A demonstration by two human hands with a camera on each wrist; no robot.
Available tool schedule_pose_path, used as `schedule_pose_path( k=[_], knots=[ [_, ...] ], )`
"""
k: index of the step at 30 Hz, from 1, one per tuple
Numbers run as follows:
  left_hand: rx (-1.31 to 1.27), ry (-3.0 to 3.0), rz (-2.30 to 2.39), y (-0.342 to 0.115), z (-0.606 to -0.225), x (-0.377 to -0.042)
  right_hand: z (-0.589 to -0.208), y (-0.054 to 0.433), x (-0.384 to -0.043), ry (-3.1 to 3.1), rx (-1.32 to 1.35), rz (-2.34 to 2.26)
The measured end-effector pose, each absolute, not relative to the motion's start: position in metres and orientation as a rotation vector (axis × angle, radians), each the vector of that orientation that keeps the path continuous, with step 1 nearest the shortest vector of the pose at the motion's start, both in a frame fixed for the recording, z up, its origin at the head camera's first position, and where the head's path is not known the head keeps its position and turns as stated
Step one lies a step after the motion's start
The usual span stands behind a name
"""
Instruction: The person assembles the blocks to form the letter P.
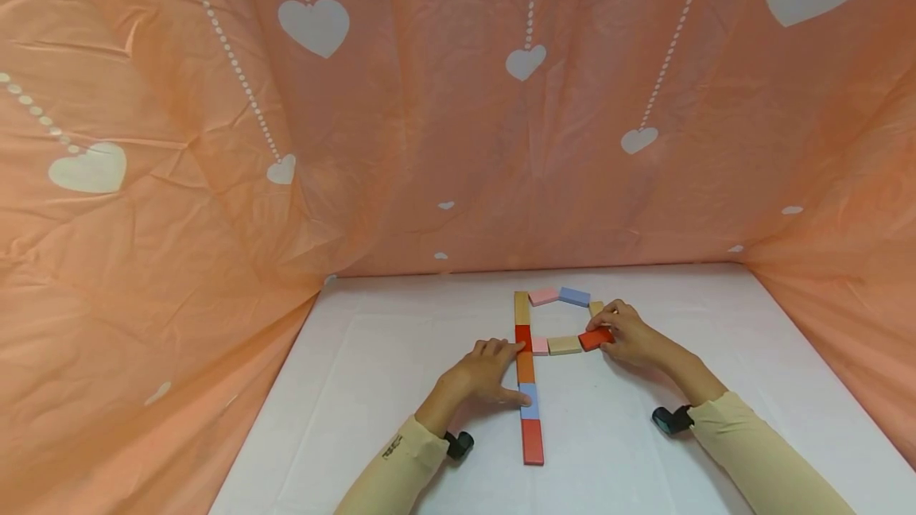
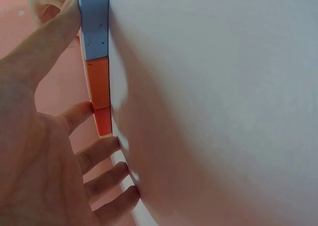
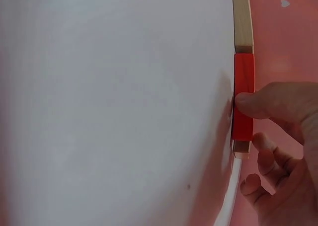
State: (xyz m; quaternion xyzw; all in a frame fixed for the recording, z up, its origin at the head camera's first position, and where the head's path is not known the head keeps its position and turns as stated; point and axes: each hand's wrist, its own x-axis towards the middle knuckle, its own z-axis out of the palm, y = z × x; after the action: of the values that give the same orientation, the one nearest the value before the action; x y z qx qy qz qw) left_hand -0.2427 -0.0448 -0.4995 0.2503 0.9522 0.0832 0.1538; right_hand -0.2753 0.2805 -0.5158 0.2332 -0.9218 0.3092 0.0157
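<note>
Flat wooden blocks lie end to end on the white table in the head view. A straight column runs from a plain wood block (image 1: 522, 308) through red, orange (image 1: 525, 368) and blue (image 1: 532, 410) to a red block (image 1: 533, 443) nearest me. To its right, pink (image 1: 544, 296), blue (image 1: 575, 297) and plain (image 1: 564, 345) blocks form a loop. My right hand (image 1: 633, 338) pinches a red block (image 3: 243, 69) at the loop's lower right corner, thumb on its near side. My left hand (image 1: 487, 372) rests along the column, thumb at the blue block, index finger at the upper red one.
The white-covered table (image 1: 386, 380) spreads to both sides of the blocks. An orange curtain (image 1: 458, 141) with white hearts hangs behind and at the sides. A small black camera (image 1: 673, 420) sits at my right wrist, another (image 1: 459, 445) at my left.
</note>
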Motion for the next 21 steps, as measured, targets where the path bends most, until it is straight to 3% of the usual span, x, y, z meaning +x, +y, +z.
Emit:
schedule_pose_path(
  k=[21],
  knots=[
    [0.705, 2.711, 0.283, -0.048, -0.4965, -0.2421, -0.5146, 0.2782, -0.2744, -2.878, 0.709, 1.019]
  ],
)
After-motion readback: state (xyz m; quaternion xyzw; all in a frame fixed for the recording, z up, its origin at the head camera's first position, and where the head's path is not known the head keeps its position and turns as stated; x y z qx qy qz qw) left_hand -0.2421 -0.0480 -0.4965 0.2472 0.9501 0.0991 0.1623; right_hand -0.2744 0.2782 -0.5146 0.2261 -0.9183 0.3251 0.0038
